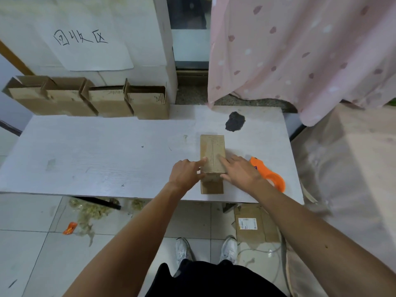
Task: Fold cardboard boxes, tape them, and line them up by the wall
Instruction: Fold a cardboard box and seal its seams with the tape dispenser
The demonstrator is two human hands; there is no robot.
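cardboard box (212, 151): lies lengthwise on the right half of the white table (107, 151), a seam running along its top; at the near end a flap (212, 188) lies flat on the tabletop.
left hand (185, 174): fingers fairly straight, forefinger on the box's left top edge, thumb at the near corner; presses, no wrap-around grip.
right hand (241, 171): spread flat, fingertips resting on the right side of the box top.
tape dispenser (270, 173): orange, on the table just right of the right hand, partly hidden by the wrist.
row of boxes (90, 101): four, open-topped, side by side at the table's far edge against the wall (32, 28).
paper sheet (90, 46): on the wall above the row, with handwritten characters.
dark patch (235, 121): on the tabletop beyond the box.
curtain (300, 50): pink, spotted, hanging at the far right.
floor: flattened cardboard (255, 226) with a label, an orange wrapper (70, 228), white shoes (183, 248).
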